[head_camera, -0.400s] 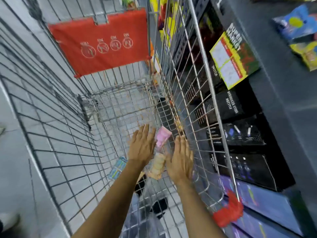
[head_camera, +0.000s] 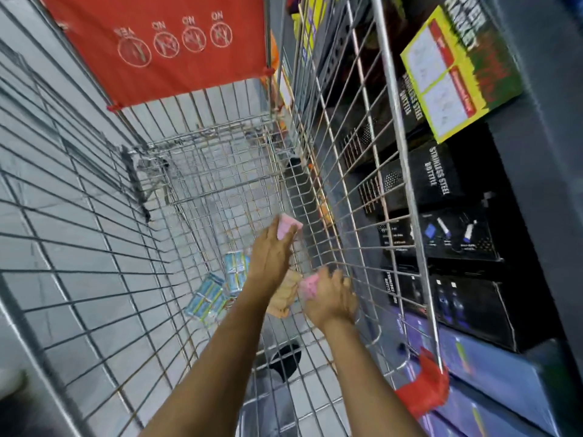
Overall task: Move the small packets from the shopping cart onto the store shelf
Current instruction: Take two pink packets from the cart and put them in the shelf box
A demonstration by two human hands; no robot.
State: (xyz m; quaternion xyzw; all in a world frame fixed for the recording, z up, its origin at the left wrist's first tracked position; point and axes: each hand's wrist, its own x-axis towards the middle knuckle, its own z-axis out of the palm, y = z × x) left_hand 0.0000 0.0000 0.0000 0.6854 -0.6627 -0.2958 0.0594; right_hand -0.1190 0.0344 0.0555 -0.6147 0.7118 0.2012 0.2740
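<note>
Down in the wire shopping cart (head_camera: 94,247) both arms reach toward its floor, and the basket surrounds the hands on every side. Beyond the fingertips, at the far end, hangs the red child-seat flap (head_camera: 164,48) printed with white circle signs. To the right of the right hand, through the cart's side mesh, stands the dark store shelf (head_camera: 536,190) — stacked with black boxes (head_camera: 441,171) lettered "stainless steel bottle", a yellow and green box (head_camera: 457,74) above them, and purple boxes (head_camera: 492,370) lower down. A red plastic corner guard (head_camera: 426,389) sits on the cart rim near the right forearm.

The left hand (head_camera: 271,260) is closed around a pink packet (head_camera: 288,227) that sticks out past its fingertips. The right hand (head_camera: 329,299) grips a second pink packet (head_camera: 307,287), held against its thumb side. Between the two hands, and slightly below them, lies a tan packet (head_camera: 285,296) on the cart floor. Just left of the left forearm rest several blue and white packets (head_camera: 220,285), clustered together on the wire bottom — motion blur hides their print.
</note>
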